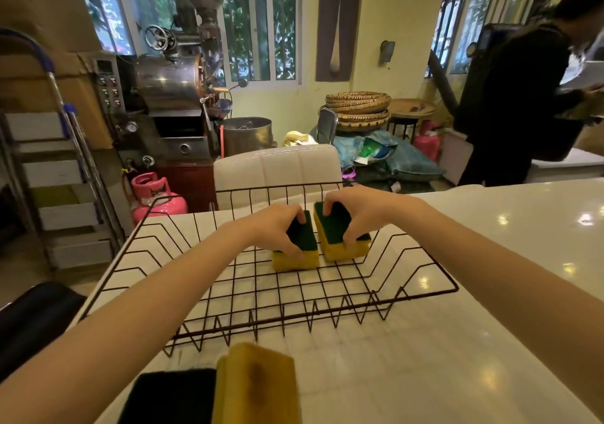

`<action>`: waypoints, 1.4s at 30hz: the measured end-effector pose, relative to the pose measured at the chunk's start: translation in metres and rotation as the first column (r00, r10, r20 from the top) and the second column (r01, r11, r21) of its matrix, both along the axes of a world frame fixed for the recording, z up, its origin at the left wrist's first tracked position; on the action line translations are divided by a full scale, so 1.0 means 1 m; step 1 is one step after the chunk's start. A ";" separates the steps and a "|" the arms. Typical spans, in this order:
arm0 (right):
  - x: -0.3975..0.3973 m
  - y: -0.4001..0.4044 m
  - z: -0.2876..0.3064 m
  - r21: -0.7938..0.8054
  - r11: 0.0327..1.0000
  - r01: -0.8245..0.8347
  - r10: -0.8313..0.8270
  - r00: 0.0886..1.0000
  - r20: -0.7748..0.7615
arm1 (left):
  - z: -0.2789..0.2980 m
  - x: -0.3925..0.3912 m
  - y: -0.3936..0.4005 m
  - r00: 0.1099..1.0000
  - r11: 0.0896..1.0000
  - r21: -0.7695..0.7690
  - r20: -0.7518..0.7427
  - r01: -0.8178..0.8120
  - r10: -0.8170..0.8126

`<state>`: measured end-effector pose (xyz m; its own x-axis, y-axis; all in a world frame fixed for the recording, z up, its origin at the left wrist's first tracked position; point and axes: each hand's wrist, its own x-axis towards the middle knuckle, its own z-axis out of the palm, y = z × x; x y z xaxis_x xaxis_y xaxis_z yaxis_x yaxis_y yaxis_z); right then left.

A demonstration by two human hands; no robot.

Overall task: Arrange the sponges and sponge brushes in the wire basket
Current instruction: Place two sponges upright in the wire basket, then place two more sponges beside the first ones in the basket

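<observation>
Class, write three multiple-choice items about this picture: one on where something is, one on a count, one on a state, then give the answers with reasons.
1. Where do the two held sponges sit?
A. in the wire basket
B. on the chair
C. on the floor

2. How many sponges are inside the basket?
A. one
B. two
C. four

3. What are the hands doing?
A. hanging free
B. each gripping a sponge
C. lifting the basket

Answers:
1 A, the left sponge and right sponge rest on the wire basket floor.
2 B, only these two lie inside.
3 B, left hand and right hand each clasp one.

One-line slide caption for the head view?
Both hands set two sponges side by side in the wire basket.
</observation>
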<state>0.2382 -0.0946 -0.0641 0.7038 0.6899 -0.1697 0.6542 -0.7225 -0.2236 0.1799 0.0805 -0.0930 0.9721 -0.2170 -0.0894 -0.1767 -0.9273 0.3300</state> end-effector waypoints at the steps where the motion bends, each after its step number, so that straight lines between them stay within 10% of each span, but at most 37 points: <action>1: 0.001 0.002 -0.002 -0.016 1.000 0.007 -0.007 1.000 -0.011 | 0.000 0.000 0.000 1.000 1.000 -0.007 -0.001 0.000 0.000; 20: -0.007 0.015 -0.010 -0.198 0.980 -0.011 0.015 1.000 0.016 | 0.014 -0.009 -0.008 0.997 0.987 0.154 -0.067 0.041 -0.030; 24: -0.024 0.003 0.000 -0.046 0.999 -0.009 0.008 1.000 -0.018 | 0.037 -0.036 -0.008 0.989 0.998 0.061 -0.151 0.021 -0.012; 33: -0.125 -0.008 0.024 0.363 0.913 -0.184 0.173 0.983 0.065 | 0.074 -0.147 -0.010 0.951 0.982 -0.187 0.304 -0.003 0.060; 42: -0.205 -0.003 0.009 0.412 0.816 -0.407 0.422 0.905 0.057 | 0.043 -0.234 0.005 0.963 0.955 -0.280 0.214 -0.100 0.164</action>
<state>0.0328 -0.0971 -0.0553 0.3345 0.9270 0.1695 0.8570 -0.2244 -0.4638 -0.0540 0.0855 -0.0501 0.9801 -0.0703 0.1856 -0.1601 -0.8323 0.5307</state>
